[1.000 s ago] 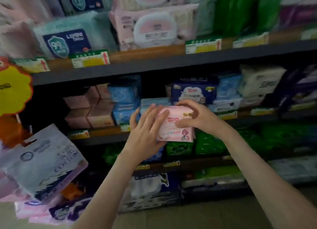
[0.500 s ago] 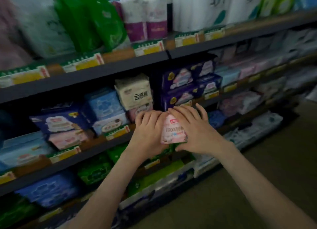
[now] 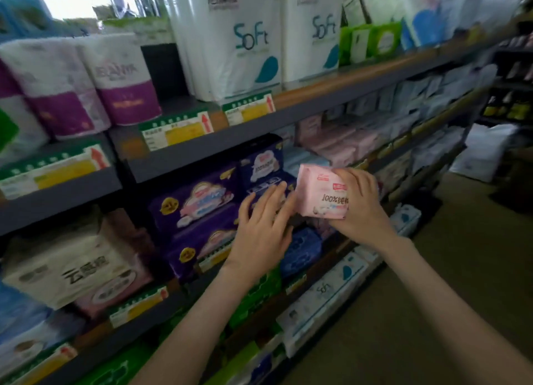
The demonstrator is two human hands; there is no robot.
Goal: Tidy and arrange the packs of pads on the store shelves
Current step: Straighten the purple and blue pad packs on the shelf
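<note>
Observed: right hand (image 3: 360, 208) grips the pink pack (image 3: 320, 194), fingers wrapped over its right end and top edge, printed face towards the camera. The pack is in the air in front of the middle shelf (image 3: 427, 130), level with the purple packs (image 3: 199, 203) and not resting on anything. Left hand (image 3: 259, 226) is flat, fingers straight and slightly spread, in front of the purple packs; its fingertips lie at the pack's left edge, contact cannot be confirmed.

Assessment: the pack appears to be on its way to a slot. A row of pink packs (image 3: 340, 145) sits further right on the same shelf and looks the likely match, though those labels are too blurred to read.

Risks:
- One-ended grip on a soft wrapper. The free end may sag or slip if the left hand gives no support.
- Wrong slot. Pushed in among the purple packs, the pack would be out of its colour group.
- The purple packs are stacked at the shelf front. A nudge from the left hand or the incoming pack could tip one off.
- The blue pack (image 3: 300, 246) below already overhangs its edge and may fall if brushed
</note>
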